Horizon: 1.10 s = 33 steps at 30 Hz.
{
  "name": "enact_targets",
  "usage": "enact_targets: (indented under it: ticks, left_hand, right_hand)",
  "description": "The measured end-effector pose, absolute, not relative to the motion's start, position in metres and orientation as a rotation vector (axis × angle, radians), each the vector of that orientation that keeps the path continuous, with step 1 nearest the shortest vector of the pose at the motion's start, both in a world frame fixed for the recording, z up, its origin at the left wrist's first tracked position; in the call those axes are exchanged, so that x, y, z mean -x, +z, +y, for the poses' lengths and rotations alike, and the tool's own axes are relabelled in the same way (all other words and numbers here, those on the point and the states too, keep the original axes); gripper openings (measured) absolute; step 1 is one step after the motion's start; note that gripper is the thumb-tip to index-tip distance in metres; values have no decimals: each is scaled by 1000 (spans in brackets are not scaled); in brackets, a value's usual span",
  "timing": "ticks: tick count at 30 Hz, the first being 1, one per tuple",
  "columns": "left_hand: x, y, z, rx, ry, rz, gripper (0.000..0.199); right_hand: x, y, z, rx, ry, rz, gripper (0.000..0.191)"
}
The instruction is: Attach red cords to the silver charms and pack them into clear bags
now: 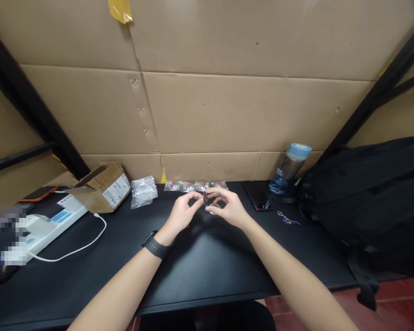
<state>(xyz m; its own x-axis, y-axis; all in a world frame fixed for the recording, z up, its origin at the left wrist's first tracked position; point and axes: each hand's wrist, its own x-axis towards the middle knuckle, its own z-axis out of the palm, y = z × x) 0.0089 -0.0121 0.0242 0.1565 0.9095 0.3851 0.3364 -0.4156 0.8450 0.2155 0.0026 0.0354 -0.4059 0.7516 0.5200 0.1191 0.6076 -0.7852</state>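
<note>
Above the middle of the black desk, both my hands meet at a small round shiny disc [205, 199], tilted nearly edge-on. My left hand [182, 212], with a dark watch on its wrist, pinches the disc's left side between thumb and fingertips. From the other side my right hand [228, 208] curls its fingers around the disc's edge. A second shiny round piece [214, 209] shows partly by the right thumb; I cannot tell whether it is held or lies on the desk. Just behind the hands, several clear packets [187, 186] with round pieces line the cardboard wall.
Left are a crumpled clear plastic bag [144, 191], an open cardboard box [106, 191] and a white power strip [60, 218] with a cable. Right are a phone [257, 195], a small keychain [288, 219], a blue-lidded bottle [290, 168] and a large black backpack [376, 197].
</note>
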Motion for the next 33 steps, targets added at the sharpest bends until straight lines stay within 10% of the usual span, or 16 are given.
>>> enact_targets:
  ticks: [33]
  left_hand:
    - [-10,32,-22,-2125,1101,1490,19]
  right_hand:
    - [-212,31,-3,785,771,-1953,19]
